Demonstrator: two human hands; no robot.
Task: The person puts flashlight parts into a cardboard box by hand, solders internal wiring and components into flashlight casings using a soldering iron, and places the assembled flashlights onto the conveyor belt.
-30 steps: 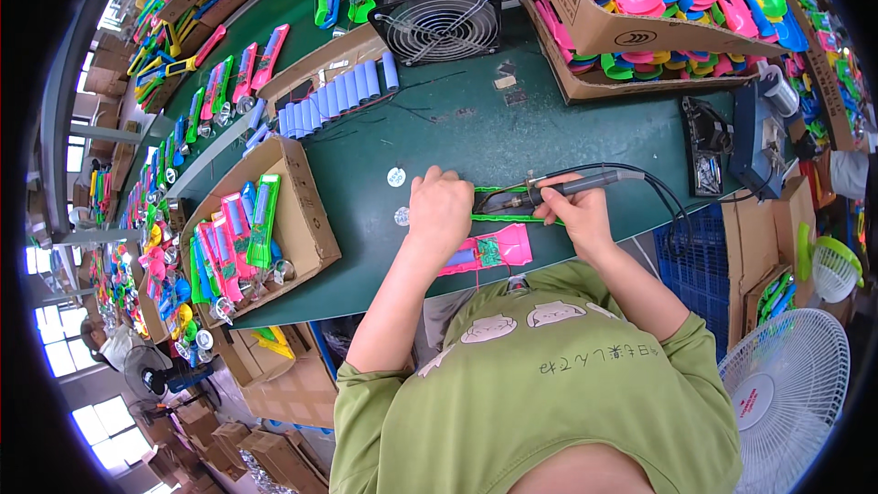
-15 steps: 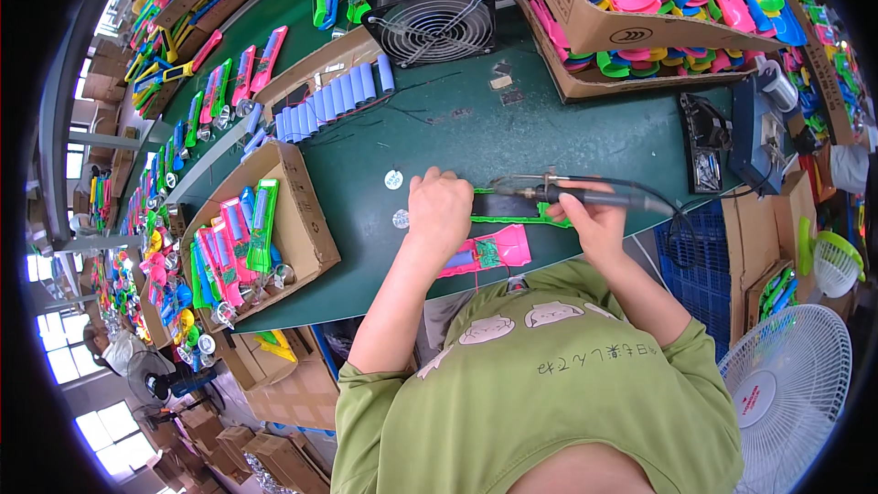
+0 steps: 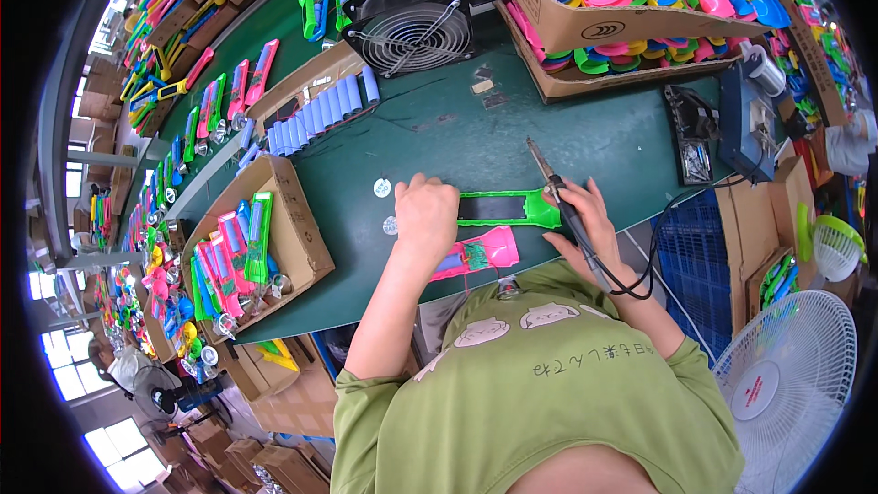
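My right hand (image 3: 590,227) grips a soldering iron (image 3: 569,213); its metal tip points up and to the left, clear of the work. My left hand (image 3: 427,215) is closed over the left end of a bright green plastic housing (image 3: 547,210), and its fingertips are partly hidden. A long dark panel (image 3: 494,209) lies inside this housing. Nearer my body sits a pink housing (image 3: 501,245) with a green circuit board (image 3: 475,254) and a blue cell. A small reflector (image 3: 508,288) rests at the table's near edge.
At the back stands a black fan (image 3: 412,29), with a row of blue cells (image 3: 325,108) left of it. Cardboard boxes of coloured housings stand at left (image 3: 302,210) and back right (image 3: 585,32). A blue soldering station (image 3: 745,123) and solder spool (image 3: 765,71) are at right.
The soldering iron has swung off the green housing, its tip now raised and pointing away from me. My right hand has turned with it, while my left hand stays on the housing.
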